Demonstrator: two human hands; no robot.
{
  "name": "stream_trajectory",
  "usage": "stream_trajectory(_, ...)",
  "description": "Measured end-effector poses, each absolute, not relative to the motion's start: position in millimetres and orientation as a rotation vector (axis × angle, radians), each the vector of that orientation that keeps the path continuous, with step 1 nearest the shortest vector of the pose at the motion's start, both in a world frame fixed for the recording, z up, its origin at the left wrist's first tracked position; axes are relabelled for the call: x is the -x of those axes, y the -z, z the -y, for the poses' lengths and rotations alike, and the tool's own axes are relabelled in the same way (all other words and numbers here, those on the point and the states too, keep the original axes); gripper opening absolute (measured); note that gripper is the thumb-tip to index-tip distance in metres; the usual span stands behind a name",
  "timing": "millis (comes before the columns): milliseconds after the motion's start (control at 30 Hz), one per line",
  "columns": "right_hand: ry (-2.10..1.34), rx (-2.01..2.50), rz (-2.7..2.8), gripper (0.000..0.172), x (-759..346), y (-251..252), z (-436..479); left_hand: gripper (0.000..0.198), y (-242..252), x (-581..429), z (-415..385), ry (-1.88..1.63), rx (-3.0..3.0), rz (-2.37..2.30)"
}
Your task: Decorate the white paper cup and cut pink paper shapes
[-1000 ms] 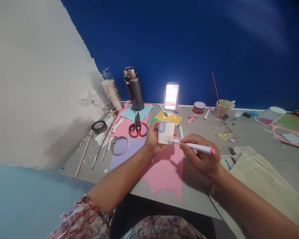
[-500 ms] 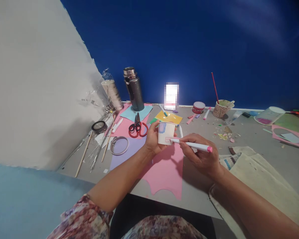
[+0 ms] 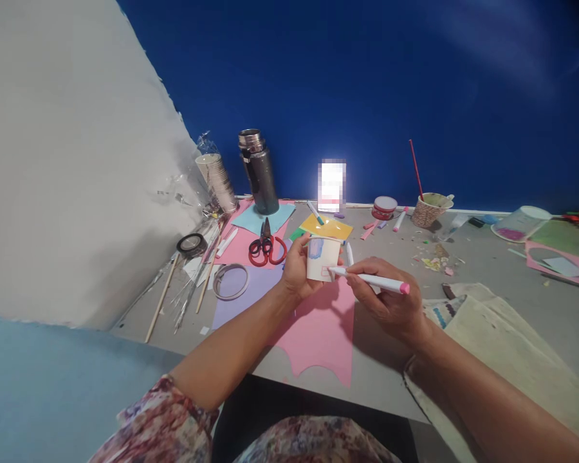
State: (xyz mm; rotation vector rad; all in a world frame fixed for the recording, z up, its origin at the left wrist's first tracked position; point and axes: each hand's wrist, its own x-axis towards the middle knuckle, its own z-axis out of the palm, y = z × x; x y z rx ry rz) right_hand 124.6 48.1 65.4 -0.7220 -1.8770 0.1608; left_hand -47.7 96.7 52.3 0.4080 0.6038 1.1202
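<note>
My left hand (image 3: pixel 296 270) is wrapped round a small white paper cup (image 3: pixel 318 262), held upright above the table. A blue-purple patch is drawn near the cup's rim, and a pink outlined rectangle lower down. My right hand (image 3: pixel 390 296) grips a white marker (image 3: pixel 374 280) with a pink end, its tip at the cup's side by the pink rectangle. Below both hands lies a pink sheet (image 3: pixel 318 334) with a scalloped edge. Red-handled scissors (image 3: pixel 266 247) rest to the left of the cup, on coloured paper.
A dark flask (image 3: pixel 260 173) and stacked paper cups (image 3: pixel 217 180) stand at the back left. Nearer are a tape roll (image 3: pixel 231 281), a black tape roll (image 3: pixel 192 244) and sticks (image 3: pixel 161 299). A bright blurred screen (image 3: pixel 332 185) leans on the wall. Cloth (image 3: pixel 502 347) lies right.
The marker and my right hand have shifted very slightly left at the cup. The cup has turned or moved a touch to the right; the rest is the same.
</note>
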Motion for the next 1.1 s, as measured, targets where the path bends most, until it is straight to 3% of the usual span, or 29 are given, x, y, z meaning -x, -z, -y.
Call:
stream_trajectory(433,-0.177,0.686,1.845,0.011,-126,-64,-48,0.047,-49,51,-100,-1.094,-0.43,-0.657)
stream_trajectory(633,-0.181,0.907,1.682,0.017,-138,-62,-61,0.046,-47,48,-97,-0.956,-0.725,-0.724)
stream_trajectory(800,-0.394,1.016,1.773,0.015,-141,-61,-71,0.045,-40,49,-97,-1.046,-1.019,-0.861)
stream_trajectory(1100,-0.761,1.119,1.73,0.018,-140,-63,-74,0.063,-48,60,-90,-0.926,-1.779,-1.238)
